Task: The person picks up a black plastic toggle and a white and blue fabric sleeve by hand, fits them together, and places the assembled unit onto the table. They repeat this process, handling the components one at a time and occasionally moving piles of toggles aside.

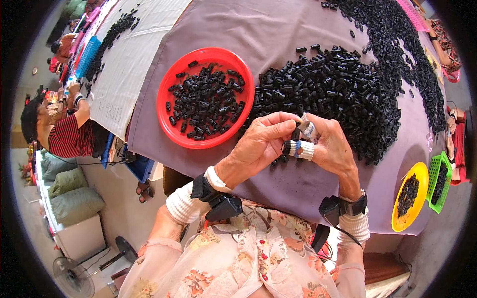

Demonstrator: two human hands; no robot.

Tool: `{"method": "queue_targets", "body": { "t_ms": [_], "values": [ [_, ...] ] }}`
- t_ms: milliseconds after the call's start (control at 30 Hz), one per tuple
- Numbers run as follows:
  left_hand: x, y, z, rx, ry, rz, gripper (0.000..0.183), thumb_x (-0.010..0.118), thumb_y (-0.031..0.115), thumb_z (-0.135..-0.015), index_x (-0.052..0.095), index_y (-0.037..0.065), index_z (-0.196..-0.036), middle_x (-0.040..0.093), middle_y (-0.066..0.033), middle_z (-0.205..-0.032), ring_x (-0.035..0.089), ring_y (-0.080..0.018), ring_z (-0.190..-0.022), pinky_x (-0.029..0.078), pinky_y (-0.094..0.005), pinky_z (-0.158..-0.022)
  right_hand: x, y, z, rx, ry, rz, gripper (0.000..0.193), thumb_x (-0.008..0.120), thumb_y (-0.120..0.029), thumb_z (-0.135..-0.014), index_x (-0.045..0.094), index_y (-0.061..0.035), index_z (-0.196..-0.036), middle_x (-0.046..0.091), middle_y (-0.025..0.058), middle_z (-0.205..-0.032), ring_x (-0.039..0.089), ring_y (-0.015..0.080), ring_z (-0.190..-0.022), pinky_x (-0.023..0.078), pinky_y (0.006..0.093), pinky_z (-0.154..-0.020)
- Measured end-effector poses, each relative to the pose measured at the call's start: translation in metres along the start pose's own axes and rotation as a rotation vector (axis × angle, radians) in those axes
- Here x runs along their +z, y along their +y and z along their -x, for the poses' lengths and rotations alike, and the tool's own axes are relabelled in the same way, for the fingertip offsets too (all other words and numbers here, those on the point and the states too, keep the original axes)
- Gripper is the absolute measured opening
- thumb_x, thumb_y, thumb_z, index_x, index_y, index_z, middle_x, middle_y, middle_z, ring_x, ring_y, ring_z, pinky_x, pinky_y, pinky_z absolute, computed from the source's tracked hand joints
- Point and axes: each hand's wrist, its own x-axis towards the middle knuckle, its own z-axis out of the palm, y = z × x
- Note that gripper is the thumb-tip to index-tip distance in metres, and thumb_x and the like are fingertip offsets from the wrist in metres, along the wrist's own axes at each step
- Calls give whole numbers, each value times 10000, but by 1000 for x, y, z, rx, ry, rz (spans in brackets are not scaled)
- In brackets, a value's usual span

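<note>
Black piece is between left hand and right hand, above the desk; right fingers pinch it, whether left ones also, I cannot tell; probably light, stiff, slippery: hold its sides

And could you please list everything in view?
black pieces: uncountable, black, mostly centre and right
cloth: one, mauve, under main heap
dish: one, red, left of heap
plate: one, yellow, right
green basket: one, far right
blue basket: one, upper left
pink basket: one, upper right
cushions: three, green, left
fan: one, grey, lower left
co-workers: several, mixed colours, edges
straps: two, black, wrists
left hand: one, meeting the right
right hand: one, white finger wraps, holding black piece
</note>
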Motion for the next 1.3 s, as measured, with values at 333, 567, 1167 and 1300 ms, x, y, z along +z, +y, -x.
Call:
{"method": "queue_targets", "body": {
  "t_ms": [333, 567, 1167, 1300],
  "values": [
    [-1, -1, -1, 49, 15, -102, 175, 550, 131, -852, 561, 23, -989, 618, -53, -869, 596, -119, -775, 490, -266, -715, 2, 4, 2, 14, -36, -48, 320, 712, -256, -640, 526, -1, -692, 433, 55, -485, 392, 107, -440, 336, 269, -422],
    [0, -1, 0, 73, 22, -104, 177, 555, 131, -850, 562, 17, -986, 617, -56, -882, 596, -118, -780, 490, -264, -711, 3, 8, 3, 9, -53, -113, 313, 708, -252, -662, 519, -4, -693, 413, 43, -489, 370, 96, -451, 333, 261, -425],
    [1, -1, 2, 28, 18, -19, 171, 551, 129, -853, 554, 28, -990, 605, -50, -831, 596, -121, -752, 496, -271, -703, 0, 3, 0, 15, -28, 41, 317, 716, -252, -610, 517, -12, -669, 443, 67, -491, 400, 129, -435, 337, 280, -426],
    [-2, -1, 1, 37, 3, -54, 167, 551, 133, -853, 554, 30, -985, 609, -49, -843, 597, -118, -750, 496, -267, -701, 0, 4, 1, 14, -40, 14, 321, 714, -257, -615, 519, -10, -673, 441, 67, -486, 405, 130, -432, 336, 281, -423]
  ]
}}
